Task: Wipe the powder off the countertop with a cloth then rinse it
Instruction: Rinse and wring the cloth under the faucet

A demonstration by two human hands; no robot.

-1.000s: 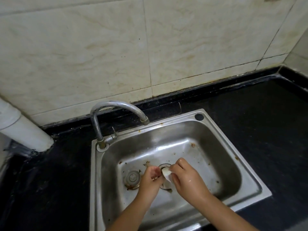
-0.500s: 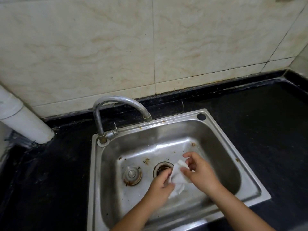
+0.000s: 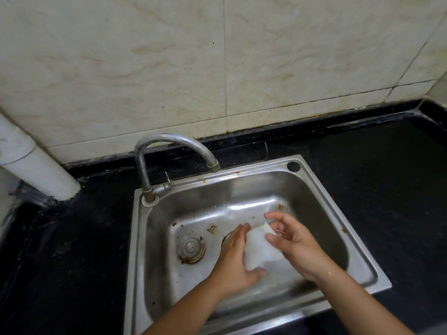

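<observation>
A white cloth is spread out between my two hands above the bottom of the steel sink. My left hand holds its left edge, fingers straight along the cloth and thumb under the lower corner. My right hand pinches the upper right corner between thumb and curled fingers. The black countertop around the sink looks dark and bare of powder where I see it. No water runs from the faucet.
The curved chrome faucet stands at the sink's back left corner with a small lever beside it. A capped drain sits left of my hands. A white pipe enters the counter at far left. Tiled wall behind.
The cloth was bunched small between my fingertips over the drain; my hands have since drawn apart and unfolded it into a flat sheet, shifting slightly right.
</observation>
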